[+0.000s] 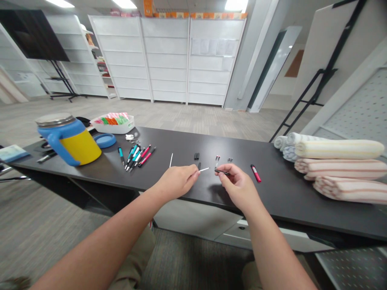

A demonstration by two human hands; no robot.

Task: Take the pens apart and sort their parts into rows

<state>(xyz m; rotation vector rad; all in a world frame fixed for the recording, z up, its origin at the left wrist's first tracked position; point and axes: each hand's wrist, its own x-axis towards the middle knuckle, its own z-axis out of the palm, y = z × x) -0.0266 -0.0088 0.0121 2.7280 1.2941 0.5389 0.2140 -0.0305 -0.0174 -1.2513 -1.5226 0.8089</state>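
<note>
The left hand (183, 180) holds a thin white plastic rod (204, 169) in a narrow pinch of thumb and fingers, its free end pointing toward the right hand (237, 183), which grips a slim black tube (222, 172) between thumb and fingertips. Both pieces are above the near edge of the long dark tabletop (169, 139), close together but apart. The step in hand looks like bringing rod and tube into line, so it would be best to grip the rod near its leading end, where it is less likely to bend, and to turn the tube until its end faces the rod squarely. Resting the wrists on the edge should steady both hands, and a light, straight push is safer than a forced one. Small parts lie just beyond the fingers: a second thin white rod (171, 160), a pair of short black pieces (196, 156), tiny silver pieces with reddish ends (217, 157) and tiny grey pieces (230, 159). They could roll if brushed, so the knuckles should pass clear of them. A red marker-like pen (255, 173) lies to the right, and a bunch of teal, black and pink pens (137, 157) to the left.
</note>
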